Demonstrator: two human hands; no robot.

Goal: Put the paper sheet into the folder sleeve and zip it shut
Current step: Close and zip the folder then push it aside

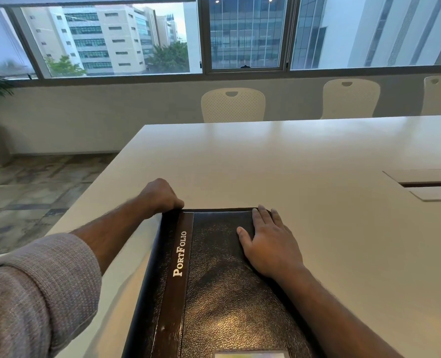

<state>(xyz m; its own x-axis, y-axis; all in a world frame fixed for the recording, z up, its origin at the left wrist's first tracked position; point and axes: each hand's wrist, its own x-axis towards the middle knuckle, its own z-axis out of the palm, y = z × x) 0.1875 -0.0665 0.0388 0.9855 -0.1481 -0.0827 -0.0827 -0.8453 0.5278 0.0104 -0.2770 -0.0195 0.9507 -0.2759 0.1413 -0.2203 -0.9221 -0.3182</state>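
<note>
The closed folder (222, 280) lies at the table's (291, 156) near left edge, the right hand (268, 241) spread flat on its cover to steady it while the left hand (160, 196) curls closed at its far left corner, probably working the zip; no paper sheet shows.

At about eight o'clock in the head view, the left arm wears a grey-mauve knitted sleeve (33, 288) with a fine ribbed, waffle-like texture, pushed up so the forearm is bare beyond its loose cuff. The left hand (160, 196) wears nothing. At about five o'clock, the right forearm is bare too, with no sleeve showing, and the right hand (271, 244) carries no ring or watch.
</note>
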